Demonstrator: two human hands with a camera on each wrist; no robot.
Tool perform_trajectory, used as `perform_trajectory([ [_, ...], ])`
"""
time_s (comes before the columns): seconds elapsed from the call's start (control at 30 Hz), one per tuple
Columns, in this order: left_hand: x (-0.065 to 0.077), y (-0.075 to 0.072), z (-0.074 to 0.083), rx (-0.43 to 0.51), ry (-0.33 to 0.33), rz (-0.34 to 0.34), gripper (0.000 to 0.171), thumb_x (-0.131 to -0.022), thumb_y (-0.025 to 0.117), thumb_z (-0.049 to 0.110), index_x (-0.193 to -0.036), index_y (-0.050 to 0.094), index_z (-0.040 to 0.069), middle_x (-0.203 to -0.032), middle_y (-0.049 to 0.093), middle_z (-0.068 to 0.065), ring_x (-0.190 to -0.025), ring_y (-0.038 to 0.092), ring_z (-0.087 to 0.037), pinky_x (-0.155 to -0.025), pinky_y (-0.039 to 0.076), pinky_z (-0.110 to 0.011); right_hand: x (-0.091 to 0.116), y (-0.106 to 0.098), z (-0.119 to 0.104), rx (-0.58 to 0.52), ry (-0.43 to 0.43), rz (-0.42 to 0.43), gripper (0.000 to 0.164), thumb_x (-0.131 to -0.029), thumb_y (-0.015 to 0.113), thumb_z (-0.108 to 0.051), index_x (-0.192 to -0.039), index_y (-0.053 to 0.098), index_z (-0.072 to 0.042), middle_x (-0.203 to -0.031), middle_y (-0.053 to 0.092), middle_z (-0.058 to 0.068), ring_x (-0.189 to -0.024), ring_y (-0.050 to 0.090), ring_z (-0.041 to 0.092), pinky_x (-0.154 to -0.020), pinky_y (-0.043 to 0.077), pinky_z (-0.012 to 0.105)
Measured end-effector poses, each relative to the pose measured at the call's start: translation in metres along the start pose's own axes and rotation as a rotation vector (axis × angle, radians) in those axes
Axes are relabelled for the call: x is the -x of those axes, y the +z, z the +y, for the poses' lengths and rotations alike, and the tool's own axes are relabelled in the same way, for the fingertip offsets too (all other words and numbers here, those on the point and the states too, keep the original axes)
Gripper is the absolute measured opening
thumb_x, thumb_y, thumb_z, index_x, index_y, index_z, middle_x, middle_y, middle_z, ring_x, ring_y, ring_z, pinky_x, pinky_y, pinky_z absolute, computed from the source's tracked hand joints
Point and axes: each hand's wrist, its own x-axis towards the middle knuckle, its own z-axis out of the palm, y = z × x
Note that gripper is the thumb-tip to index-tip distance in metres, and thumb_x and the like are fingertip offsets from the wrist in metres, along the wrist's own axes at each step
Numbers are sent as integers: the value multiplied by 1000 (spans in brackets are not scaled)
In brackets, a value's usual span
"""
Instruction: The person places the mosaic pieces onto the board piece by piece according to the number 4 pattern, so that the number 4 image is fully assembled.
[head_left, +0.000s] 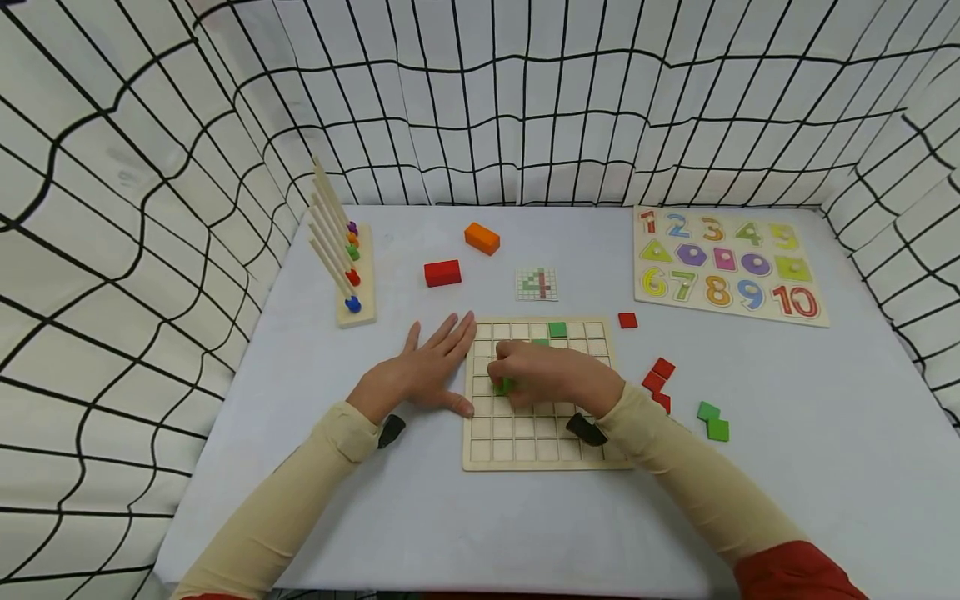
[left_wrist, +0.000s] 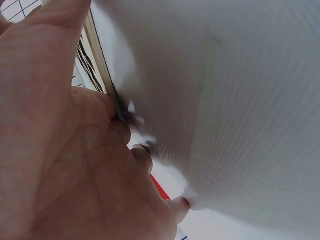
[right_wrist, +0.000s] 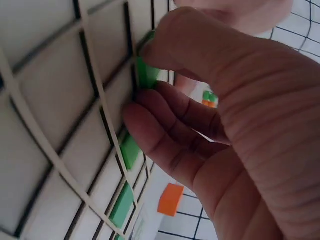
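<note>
Over the wooden grid [head_left: 525,451], I see the right hand [head_left: 551,375] pinching a green tile [right_wrist: 146,73], the left hand [head_left: 429,367] spread flat at the edge; a tilted release could jam the tile.

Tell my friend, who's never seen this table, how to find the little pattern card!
On the white table, find the wooden grid board. Just past its far edge lies the small pattern card. The red block and orange block to its left are chunky and plain, but the card is flat, with green and red squares printed on a grid.
</note>
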Motion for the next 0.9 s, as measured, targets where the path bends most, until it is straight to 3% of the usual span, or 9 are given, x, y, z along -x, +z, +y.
perform_trajectory([
  [0.2, 0, -1, 0, 4, -4, 2, 135, -85, 75, 73, -173, -8, 12, -182, -16, -5, -169, -16, -33, -128, -8, -76, -8, 3, -7, 45, 29, -16, 11, -85, 74, 3, -81, 74, -8, -79, 56, 3, -70, 48, 12, -64, 41, 19],
  [0.4, 1, 0, -2, 9, 0, -5, 135, -86, 75, 73, -173, -9, 13, -182, -18, -4, -169, -17, -32, -128, -9, -76, -10, 2, -14, 79, 92, -13, 10, -91, 74, 2, -88, 79, -6, -84, 58, 5, -74, 50, 15, -67, 43, 22],
  [0.7, 0, -1, -1, -8, 7, 10, 135, -85, 75, 73, -173, -7, 11, -182, -15, -6, -170, -15, -33, -128, -7, -77, -5, 4, -27, 249, 141, -11, 7, -96, 76, -6, -101, 81, -6, -95, 68, 9, -83, 60, 23, -73, 53, 27],
  [0.9, 0, 0, -1, 7, 11, 3, 134, -86, 75, 73, -173, -7, 11, -182, -16, -6, -169, -15, -34, -128, -8, -77, 2, 2, -23, 168, 124, -22, 5, -97, 76, -6, -97, 81, -7, -97, 67, 7, -85, 58, 20, -76, 54, 27],
])
